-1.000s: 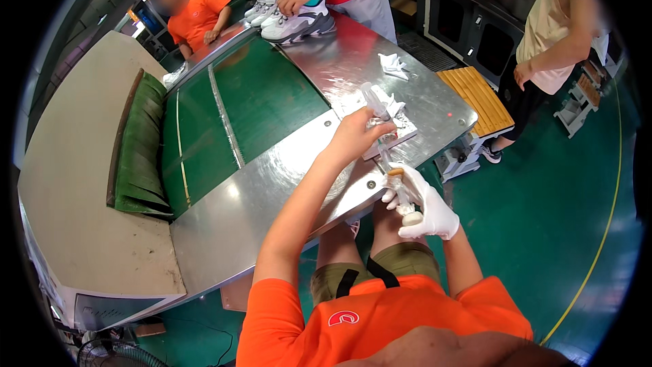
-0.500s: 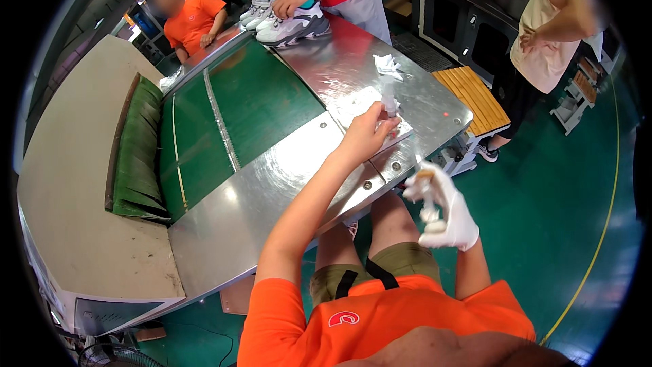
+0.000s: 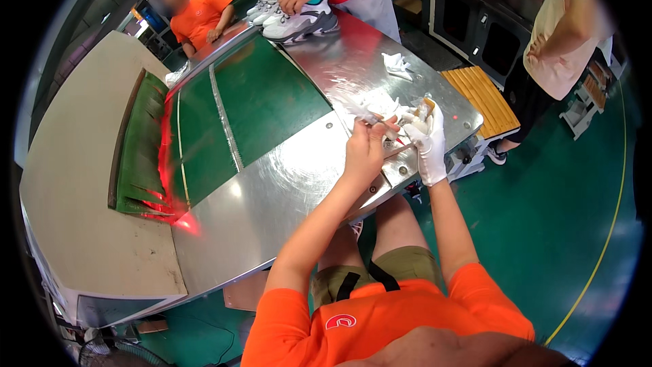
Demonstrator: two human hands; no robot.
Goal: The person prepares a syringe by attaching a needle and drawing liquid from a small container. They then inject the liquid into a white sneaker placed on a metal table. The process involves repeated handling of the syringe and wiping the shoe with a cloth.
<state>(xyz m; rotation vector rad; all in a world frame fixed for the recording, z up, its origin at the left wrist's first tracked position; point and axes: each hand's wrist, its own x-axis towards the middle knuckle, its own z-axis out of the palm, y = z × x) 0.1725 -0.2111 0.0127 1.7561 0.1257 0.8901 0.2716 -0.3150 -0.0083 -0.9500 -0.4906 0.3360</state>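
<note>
My left hand [image 3: 367,146] is bare and reaches over the steel table [image 3: 278,173]. Its thumb and fingers close on a small pale, partly see-through object [image 3: 363,113], blurred, whose kind I cannot make out. Close beside it is my right hand [image 3: 429,144] in a white glove, fingers curled round a small object with an amber-brown part [image 3: 426,107]; the glove hides most of it. Under and between the hands lie crumpled white paper or cloth [image 3: 380,102] and small items, one with red on it, too small to name.
A crumpled white wad [image 3: 396,66] lies farther back. Left is a green conveyor belt [image 3: 261,105] running from a machine housing with a green strip curtain [image 3: 139,149]. Across the table a co-worker's hand [image 3: 295,0] rests on grey-white sneakers [image 3: 302,25]. A slatted wooden top [image 3: 481,102] adjoins at right.
My gloved right hand has moved up from beside the table to meet the left over it. My left hand has drawn slightly nearer and left. A red glow now shows at the strip curtain.
</note>
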